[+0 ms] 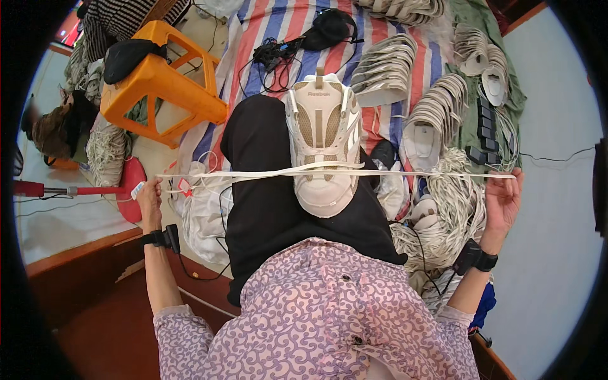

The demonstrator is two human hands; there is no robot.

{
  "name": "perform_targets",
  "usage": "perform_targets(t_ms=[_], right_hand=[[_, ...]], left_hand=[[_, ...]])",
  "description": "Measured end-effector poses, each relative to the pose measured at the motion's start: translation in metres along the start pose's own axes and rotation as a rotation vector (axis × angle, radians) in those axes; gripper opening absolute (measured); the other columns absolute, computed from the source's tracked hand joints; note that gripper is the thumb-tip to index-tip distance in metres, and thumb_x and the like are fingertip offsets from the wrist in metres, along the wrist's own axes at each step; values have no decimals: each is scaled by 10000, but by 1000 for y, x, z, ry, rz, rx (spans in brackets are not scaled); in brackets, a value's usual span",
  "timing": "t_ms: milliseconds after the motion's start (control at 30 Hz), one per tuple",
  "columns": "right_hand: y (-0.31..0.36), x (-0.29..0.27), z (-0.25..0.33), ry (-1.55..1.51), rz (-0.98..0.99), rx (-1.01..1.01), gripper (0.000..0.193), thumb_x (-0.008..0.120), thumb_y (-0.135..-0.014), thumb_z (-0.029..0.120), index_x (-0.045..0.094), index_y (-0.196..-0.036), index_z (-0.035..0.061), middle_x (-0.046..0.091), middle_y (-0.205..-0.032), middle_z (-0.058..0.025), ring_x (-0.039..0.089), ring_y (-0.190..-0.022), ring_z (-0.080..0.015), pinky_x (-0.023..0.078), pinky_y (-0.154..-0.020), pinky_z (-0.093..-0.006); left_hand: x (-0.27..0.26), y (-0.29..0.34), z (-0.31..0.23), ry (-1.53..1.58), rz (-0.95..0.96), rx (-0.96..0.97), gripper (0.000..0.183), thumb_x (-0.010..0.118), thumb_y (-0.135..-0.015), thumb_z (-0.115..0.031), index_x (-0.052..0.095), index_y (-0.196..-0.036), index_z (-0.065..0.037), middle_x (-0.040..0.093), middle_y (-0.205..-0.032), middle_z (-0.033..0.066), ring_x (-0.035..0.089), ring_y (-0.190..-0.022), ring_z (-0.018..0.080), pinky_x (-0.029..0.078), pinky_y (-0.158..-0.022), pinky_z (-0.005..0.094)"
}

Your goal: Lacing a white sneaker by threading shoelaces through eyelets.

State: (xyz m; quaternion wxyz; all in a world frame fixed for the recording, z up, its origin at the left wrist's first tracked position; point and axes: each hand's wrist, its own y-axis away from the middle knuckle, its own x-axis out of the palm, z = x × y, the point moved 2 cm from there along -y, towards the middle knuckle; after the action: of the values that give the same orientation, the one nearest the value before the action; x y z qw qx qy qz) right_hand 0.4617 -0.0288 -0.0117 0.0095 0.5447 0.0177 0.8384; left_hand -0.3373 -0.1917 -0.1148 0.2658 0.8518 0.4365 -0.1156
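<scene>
A beige and white shoe upper (323,201) rests on my lap over black trousers, its toe nearest me and its tongue pointing away. A flat cream shoelace (418,173) runs across the front of its lacing area and stretches nearly straight out to both sides. At the far left, my left hand (149,197) pinches one end of the lace. On the far right, my right hand (503,206) has its fingers closed on the other end. A loose strand of lace lies over the upper near the middle. Whether the lace goes through the eyelets is hard to make out.
To the right lies a heap of cream laces (462,218), with nested shoe uppers (437,114) beyond it. An orange plastic stool (171,88) stands at the left, near a red pole (88,190). Black cables (275,57) lie on the striped sheet (253,25) ahead.
</scene>
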Motion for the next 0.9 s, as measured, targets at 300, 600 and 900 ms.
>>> perform_targets(t_ms=[300,600,900], right_hand=[[9,89,-105,676,-31,155,287,633,-970,110,576,-1215,-28,699,-932,-109,647,-874,-162,489,-776,-271],[1,173,-262,1076,698,188,191,590,-980,168,651,-962,-12,665,-968,-94,632,-872,-142,495,-709,-283],[9,152,-239,1403,554,76,151,597,-957,143,640,-933,0,566,-685,-93,536,-623,-138,417,-572,-305]], left_hand=[[98,150,-139,-468,409,907,176,656,-870,-175,726,-807,-26,603,-948,112,572,-894,241,439,-796,342],[156,280,-204,-545,632,1068,153,662,-864,-167,673,-802,-28,492,-1158,123,481,-1096,280,406,-928,392],[157,264,-192,-93,876,775,237,642,-907,-132,611,-713,1,539,-1098,107,536,-966,182,403,-836,293]])
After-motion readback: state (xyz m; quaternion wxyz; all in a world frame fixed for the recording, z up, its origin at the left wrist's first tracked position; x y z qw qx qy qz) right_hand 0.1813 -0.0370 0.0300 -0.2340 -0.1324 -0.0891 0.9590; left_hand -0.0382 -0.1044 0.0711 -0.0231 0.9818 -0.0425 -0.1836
